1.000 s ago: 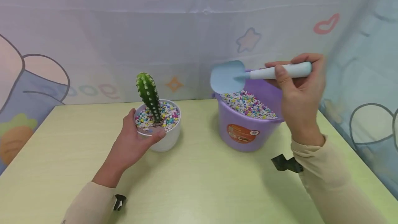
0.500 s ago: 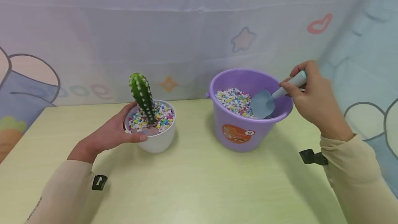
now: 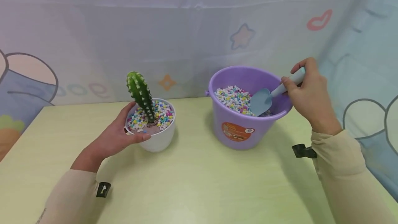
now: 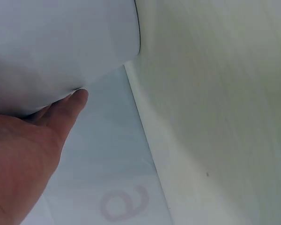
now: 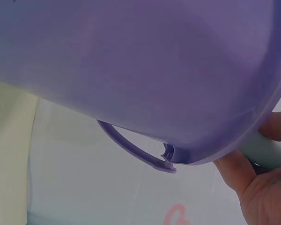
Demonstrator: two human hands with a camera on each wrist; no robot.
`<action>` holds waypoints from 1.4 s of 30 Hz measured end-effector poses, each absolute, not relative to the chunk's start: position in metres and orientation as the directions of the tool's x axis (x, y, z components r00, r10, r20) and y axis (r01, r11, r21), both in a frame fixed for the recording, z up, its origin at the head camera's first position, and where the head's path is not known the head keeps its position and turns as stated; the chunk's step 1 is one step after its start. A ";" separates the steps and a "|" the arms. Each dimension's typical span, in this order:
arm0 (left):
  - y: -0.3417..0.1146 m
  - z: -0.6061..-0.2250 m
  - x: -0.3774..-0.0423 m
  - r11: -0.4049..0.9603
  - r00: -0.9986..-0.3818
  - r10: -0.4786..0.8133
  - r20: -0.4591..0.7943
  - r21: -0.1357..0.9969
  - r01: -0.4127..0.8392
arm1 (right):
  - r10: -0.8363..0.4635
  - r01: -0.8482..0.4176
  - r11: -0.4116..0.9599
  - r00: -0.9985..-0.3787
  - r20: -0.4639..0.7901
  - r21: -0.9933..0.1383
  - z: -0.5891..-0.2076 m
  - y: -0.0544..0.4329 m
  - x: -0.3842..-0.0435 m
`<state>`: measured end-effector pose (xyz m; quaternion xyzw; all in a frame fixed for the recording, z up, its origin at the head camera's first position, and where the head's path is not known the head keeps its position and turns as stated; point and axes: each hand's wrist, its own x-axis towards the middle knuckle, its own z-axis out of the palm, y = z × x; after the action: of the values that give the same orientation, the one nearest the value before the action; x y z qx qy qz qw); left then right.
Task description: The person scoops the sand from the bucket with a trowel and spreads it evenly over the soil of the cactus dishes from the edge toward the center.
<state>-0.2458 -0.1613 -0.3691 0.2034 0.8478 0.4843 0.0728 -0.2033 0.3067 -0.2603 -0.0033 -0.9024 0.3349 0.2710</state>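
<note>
A white plant pot with a green cactus in it stands left of centre, topped with colourful pebbles. My left hand holds this pot from its left side, thumb along the front rim. In the left wrist view its fingers lie against the pot wall. My right hand grips the pale handle of a light-blue toy shovel. The shovel's blade is inside a purple bucket, at the edge of the pebbles there. In the right wrist view, the bucket wall hides the blade.
The bucket's handle hangs down on its outer side. A light wooden table carries both containers. Behind it hangs a printed cloth backdrop, with another printed cloth along the right side.
My right hand has lowered the shovel from above the bucket's left rim into the bucket, shifting right. In the last half second it barely moved. My left hand stays at the pot.
</note>
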 end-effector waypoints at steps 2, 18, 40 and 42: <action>-0.160 -0.370 -0.245 0.444 -0.909 0.410 0.076 0.854 0.272 | 0.190 -0.166 0.772 -0.861 0.471 -0.614 -0.258 0.308 -0.203; -0.152 -0.373 -0.236 0.457 -0.929 0.352 0.112 0.846 0.274 | 0.249 -0.046 0.678 -0.924 0.289 -0.734 -0.251 0.302 -0.212; -0.150 -0.373 -0.238 0.458 -0.934 0.334 0.123 0.846 0.275 | 0.295 -0.405 0.494 -0.754 0.587 -0.769 -0.286 0.287 -0.220; -0.149 -0.373 -0.238 0.457 -0.935 0.332 0.126 0.846 0.276 | 0.299 -0.402 0.515 -0.744 0.597 -0.758 -0.286 0.286 -0.217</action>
<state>-0.2383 -0.1495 -0.3730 0.1781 0.8530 0.4897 0.0286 -0.2174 0.2856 -0.2858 0.0324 -0.7941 0.4915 0.3560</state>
